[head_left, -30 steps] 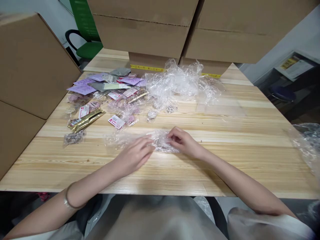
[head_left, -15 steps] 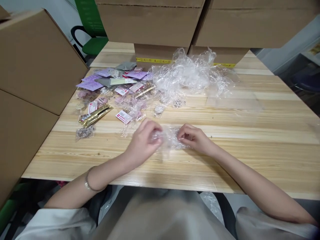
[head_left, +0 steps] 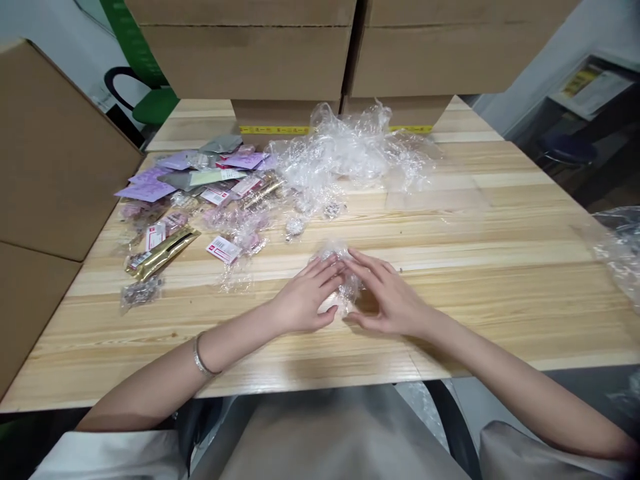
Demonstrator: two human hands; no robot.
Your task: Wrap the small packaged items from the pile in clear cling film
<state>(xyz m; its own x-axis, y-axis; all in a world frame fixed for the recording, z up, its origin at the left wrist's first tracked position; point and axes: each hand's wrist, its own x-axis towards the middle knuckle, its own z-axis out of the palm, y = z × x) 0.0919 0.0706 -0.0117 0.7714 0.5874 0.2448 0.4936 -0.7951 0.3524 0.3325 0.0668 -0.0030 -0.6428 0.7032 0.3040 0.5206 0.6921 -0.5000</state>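
A pale wood worktop carries a scatter of packets at far left, a heap of clear film at far centre, cardboard boxes along the far edge, and a small film wad near centre.

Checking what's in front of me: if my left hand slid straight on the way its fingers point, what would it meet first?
Your left hand points up and to the right, so its fingers already touch the small clear plastic packet between both hands. Just past that is probably your right hand.
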